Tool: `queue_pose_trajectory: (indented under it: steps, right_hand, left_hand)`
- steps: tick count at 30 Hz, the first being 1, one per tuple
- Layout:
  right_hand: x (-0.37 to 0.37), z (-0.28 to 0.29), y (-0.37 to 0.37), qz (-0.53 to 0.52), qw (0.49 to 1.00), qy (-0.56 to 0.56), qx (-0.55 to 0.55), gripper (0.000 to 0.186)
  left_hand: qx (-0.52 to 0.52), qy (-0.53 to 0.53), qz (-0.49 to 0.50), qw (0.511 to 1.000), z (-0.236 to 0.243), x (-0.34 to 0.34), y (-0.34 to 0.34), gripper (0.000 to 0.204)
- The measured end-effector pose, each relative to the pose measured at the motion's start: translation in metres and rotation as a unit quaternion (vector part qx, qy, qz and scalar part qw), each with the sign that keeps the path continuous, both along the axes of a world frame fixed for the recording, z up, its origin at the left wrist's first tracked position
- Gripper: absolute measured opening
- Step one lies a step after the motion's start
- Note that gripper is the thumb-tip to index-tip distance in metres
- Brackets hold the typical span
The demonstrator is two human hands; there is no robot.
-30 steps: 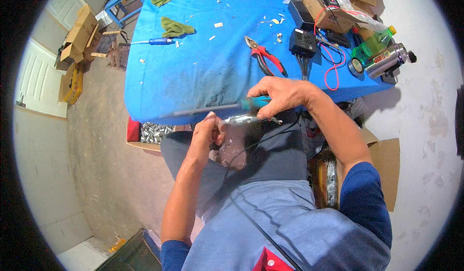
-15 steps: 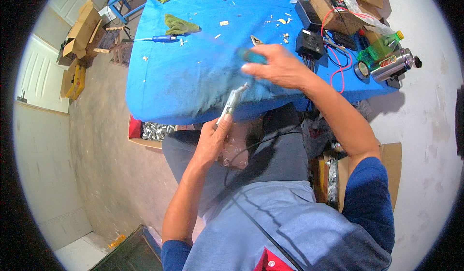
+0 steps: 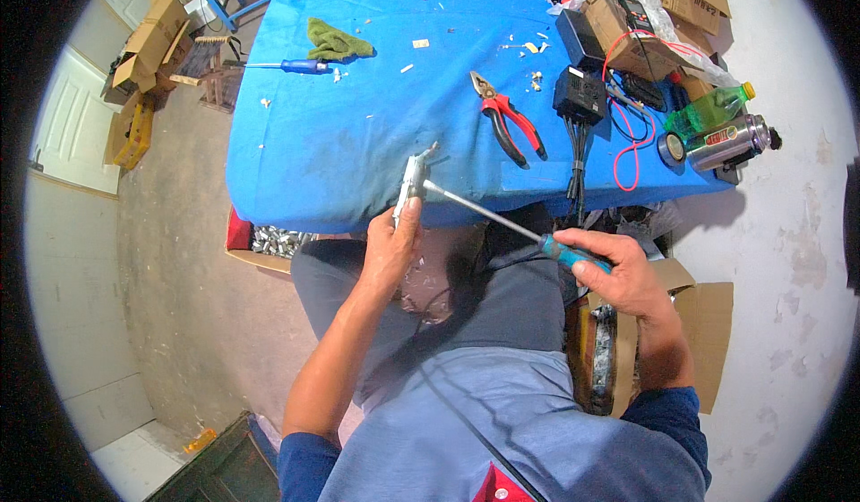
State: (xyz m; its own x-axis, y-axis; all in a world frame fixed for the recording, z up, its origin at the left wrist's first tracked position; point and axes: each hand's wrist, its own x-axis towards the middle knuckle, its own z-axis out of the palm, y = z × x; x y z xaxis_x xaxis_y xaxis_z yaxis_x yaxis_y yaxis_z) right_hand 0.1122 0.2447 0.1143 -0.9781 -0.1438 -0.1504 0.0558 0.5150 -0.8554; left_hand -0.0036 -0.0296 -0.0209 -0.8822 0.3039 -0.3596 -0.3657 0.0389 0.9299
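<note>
My left hand (image 3: 391,249) is closed around the lower end of a small silvery metal part (image 3: 413,176), held upright at the table's front edge. A thin coppery tip sticks out of its top. In my right hand (image 3: 620,267) is a screwdriver (image 3: 570,253) with a teal handle and a long steel shaft. The shaft slants up to the left, and its tip meets the side of the metal part; whether it sits in a screw is too small to tell. Beyond my right hand, red and black pliers (image 3: 508,119) lie on the blue cloth (image 3: 313,166).
At the right stand a black power box (image 3: 578,94) with cables, a green bottle (image 3: 712,112) and a steel flask (image 3: 727,144). A blue screwdriver (image 3: 305,67) and green rags (image 3: 337,40) lie at the far left. Below the edge, a box (image 3: 260,260) holds many metal pieces.
My right hand has swung down and right with the screwdriver, bringing its tip to the metal part. The pliers are now uncovered. My left hand has shifted slightly left.
</note>
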Motion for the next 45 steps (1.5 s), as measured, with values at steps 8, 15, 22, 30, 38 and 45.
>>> queue_pose_trajectory:
  steps: [8,15,22,30,38,45]
  right_hand:
    - [-0.013,-0.007,-0.002,-0.020,0.999,-0.047,-0.015,0.038]
    - [-0.017,-0.010,-0.006,-0.019,0.998,-0.045,-0.027,0.037]
    - [-0.023,0.003,-0.012,-0.013,1.000,-0.017,0.013,0.036]
    - [-0.033,0.024,-0.024,0.009,0.994,0.026,0.107,0.036]
    - [-0.037,0.038,-0.035,0.046,0.974,0.115,0.188,0.032]
    - [-0.051,0.066,-0.049,0.135,0.927,0.130,0.325,0.032]
  left_hand:
    - [-0.011,0.003,0.003,1.000,-0.003,-0.001,0.004,0.051]
    - [-0.004,-0.008,0.005,1.000,-0.006,0.001,0.003,0.049]
    - [-0.031,0.007,0.009,0.999,-0.007,0.002,0.006,0.050]
    - [-0.064,0.046,0.015,0.997,-0.020,0.001,0.006,0.056]
    - [-0.096,0.059,0.012,0.994,-0.015,0.002,0.008,0.059]
    - [-0.129,0.068,0.004,0.989,-0.015,0.002,0.013,0.064]
